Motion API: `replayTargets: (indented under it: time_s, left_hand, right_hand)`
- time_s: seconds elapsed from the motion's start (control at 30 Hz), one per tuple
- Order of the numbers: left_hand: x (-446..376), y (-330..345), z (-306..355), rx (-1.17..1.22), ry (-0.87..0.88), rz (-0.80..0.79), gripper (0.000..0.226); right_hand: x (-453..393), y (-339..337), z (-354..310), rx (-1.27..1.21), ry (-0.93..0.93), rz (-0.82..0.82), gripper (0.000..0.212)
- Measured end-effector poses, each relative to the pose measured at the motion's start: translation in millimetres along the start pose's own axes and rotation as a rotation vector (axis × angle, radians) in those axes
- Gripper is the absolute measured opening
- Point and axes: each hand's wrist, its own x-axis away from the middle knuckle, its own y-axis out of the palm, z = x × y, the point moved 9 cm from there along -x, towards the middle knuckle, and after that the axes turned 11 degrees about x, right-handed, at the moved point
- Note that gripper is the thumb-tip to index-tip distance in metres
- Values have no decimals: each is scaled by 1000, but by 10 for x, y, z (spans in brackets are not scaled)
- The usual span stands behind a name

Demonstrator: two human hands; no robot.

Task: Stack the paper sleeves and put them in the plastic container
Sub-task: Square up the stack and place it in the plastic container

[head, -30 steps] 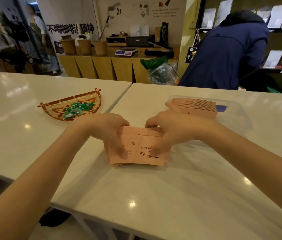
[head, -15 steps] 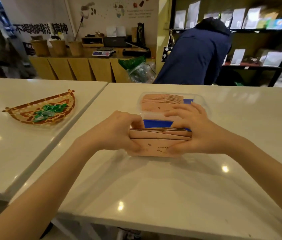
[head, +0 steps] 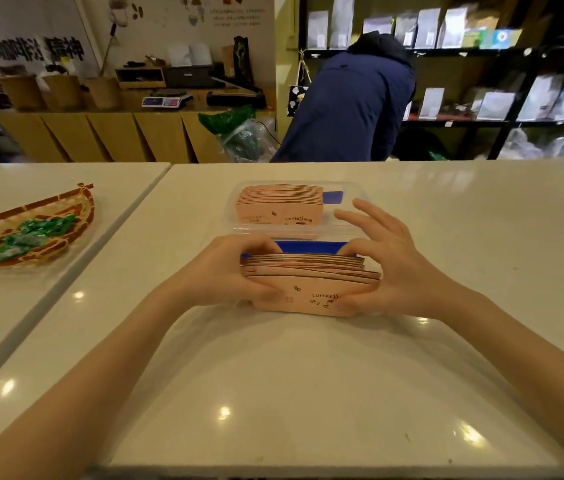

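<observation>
Seemingly upright sleeve stack (head: 311, 284), long axis left-right.

Both my forearms reach forward and converge. My left hand (head: 225, 271) curls shut, thumb near, fingers far. My right hand (head: 388, 271) pinches likewise, its outer fingers (head: 360, 216) splayed upward.

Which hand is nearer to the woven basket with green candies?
Left. The left hand grips the stack of paper sleeves on the side toward the basket. The right hand holds the stack's far side, farther from it.
</observation>
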Motion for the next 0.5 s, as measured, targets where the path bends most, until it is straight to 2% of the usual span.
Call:
replayTargets:
  time_s: [0.3,0.4,0.5]
  left_hand:
    - [90,-11,-155,19,10,-9,43]
    - [122,50,-156,56,-3,-61,51]
    - [138,112,-187,59,-7,-26,56]
  right_hand:
    - [97,78,138,-45,14,7,65]
    - [122,108,156,-14,12,-38,66]
    - [139,151,88,47,19,-81,69]
